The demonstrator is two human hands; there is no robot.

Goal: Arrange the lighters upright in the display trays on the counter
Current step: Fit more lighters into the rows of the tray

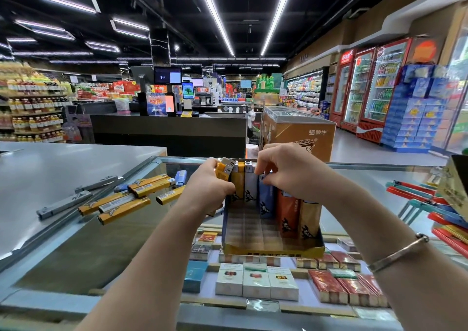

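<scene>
Lighters (263, 191) of this kind look light, rigid and slick-sided, so each should lift easily with a pinch on the 2 broad faces below the metal cap, and tip over just as easily if nudged. Several stand upright along the far and right side of the display tray (273, 248), a cardboard box with a gridded floor that sits on the glass table (101, 242); most of its near cells show bare.

Left hand (210, 186) is curled round a small bunch of yellow lighters (224, 170), their white and metal caps poking out past the fingers, held right at the tray's far-left corner and touching the standing row. Right hand (281, 172) hovers over the middle of that row with its fingers bent downward, fingertips pinching the cap of a blue lighter (266, 196) that stands in the tray, as if steadying or seating it.

More stock lies flat on the table to the left, well apart from the tray: a loose heap of yellow lighters (121, 205), with 1 grey lighter (63, 204) just beyond it. My judgement is that the bunch should be fed in 1 at a time, since a slim upright body has little base to stand on until neighbours brace it.
</scene>
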